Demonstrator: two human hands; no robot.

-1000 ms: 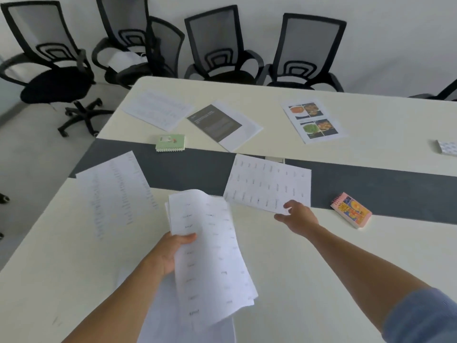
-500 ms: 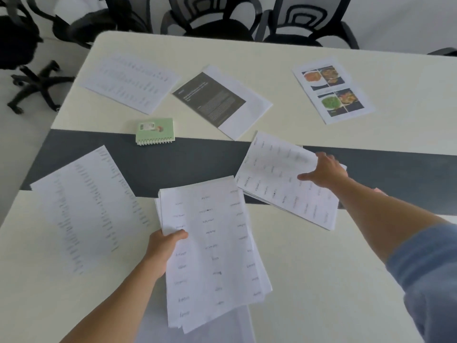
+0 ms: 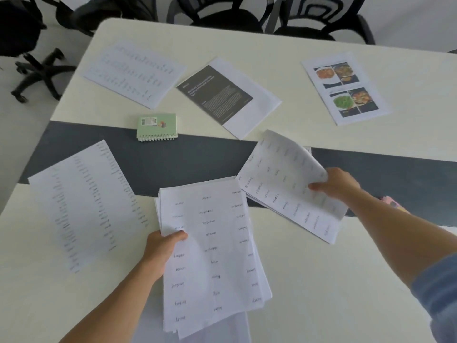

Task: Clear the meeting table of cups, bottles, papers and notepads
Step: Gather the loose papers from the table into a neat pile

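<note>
Gathering papers. Left hand (image 3: 160,246) pinches collected stack (image 3: 212,256); right hand (image 3: 333,185) pinches lifted sheets (image 3: 279,174). Next, likely: slide sheets leftward onto stack.

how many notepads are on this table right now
2: a green spiral notepad at the dark strip's far edge, and a pink one, mostly hidden behind the right forearm. Others may lie outside the view.

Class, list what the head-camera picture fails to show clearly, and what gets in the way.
All in the head view.
Pink notepad: mostly hidden behind the right forearm.
Large sheet at the left: print blurred, unreadable.
Stack in the left hand: lowest sheets cut off by the bottom edge.
Pile under the right hand: sheet count hidden by the lifted top sheet.
</note>
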